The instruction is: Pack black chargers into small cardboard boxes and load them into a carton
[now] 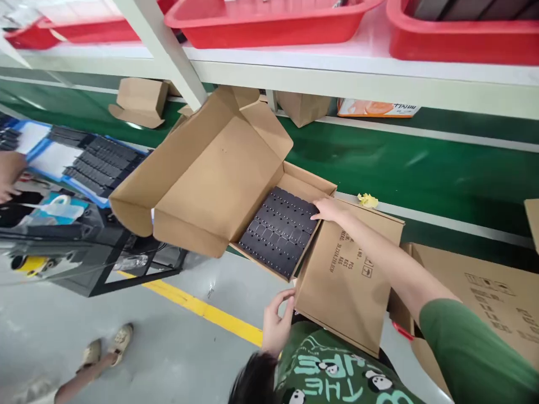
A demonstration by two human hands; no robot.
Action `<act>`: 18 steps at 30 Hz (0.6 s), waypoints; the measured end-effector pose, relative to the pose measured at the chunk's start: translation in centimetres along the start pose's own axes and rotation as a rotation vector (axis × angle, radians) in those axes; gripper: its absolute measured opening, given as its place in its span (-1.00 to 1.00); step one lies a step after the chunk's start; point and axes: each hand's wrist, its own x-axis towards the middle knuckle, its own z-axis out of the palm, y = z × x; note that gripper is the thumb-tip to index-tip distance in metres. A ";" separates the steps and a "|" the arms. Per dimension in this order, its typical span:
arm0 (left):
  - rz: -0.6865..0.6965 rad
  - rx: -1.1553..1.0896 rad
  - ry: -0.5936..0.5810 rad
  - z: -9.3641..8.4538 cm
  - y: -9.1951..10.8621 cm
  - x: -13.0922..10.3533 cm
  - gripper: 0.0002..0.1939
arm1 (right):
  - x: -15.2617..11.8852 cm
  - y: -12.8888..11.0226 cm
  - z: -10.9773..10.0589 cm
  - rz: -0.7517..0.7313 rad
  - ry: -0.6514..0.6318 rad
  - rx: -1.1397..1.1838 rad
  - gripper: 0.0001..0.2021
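Note:
An open cardboard box [309, 178] lies tilted across the view, its large lid [210, 179] folded back to the left. Inside it, rows of black strips [278, 233] dotted with small bright points lie side by side. My right hand [329, 211] reaches over the box's right wall, stretched fingers touching the strips at their right edge; its far fingers are hidden. My left hand [278, 322] is below the box's near corner, thumb and fingers curved apart, close to the edge of a closed printed carton [337, 286]. Whether its fingertips touch that carton I cannot tell.
Red trays [273, 33] stand on a white shelf [337, 73] above. More cartons [475, 286] are at the right. At left, another person's hand [10, 174] is by stacked black parts [103, 163] on a dark cart [101, 269]. A yellow line [202, 308] crosses the floor.

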 end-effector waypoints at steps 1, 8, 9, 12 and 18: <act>0.010 -0.011 0.003 -0.5 0.2 0.9 -0.60 | 0.2 0.3 -0.2 -0.001 -0.026 0.009 -0.51; 0.212 -0.027 0.003 -2.1 2.1 7.8 -0.68 | 0.6 0.2 -1.1 0.058 -0.063 -0.014 -0.61; 0.223 -0.043 0.001 -2.0 2.7 8.9 -0.69 | 0.2 0.0 -1.3 0.076 -0.056 -0.018 -0.60; 0.197 -0.127 -0.017 -1.1 5.0 12.0 -0.69 | -3.1 -0.6 -2.3 0.172 0.089 0.097 -0.48; 0.444 -0.253 -0.358 1.6 10.5 15.4 -0.24 | -13.9 -4.1 -4.9 -0.042 0.549 0.916 -0.28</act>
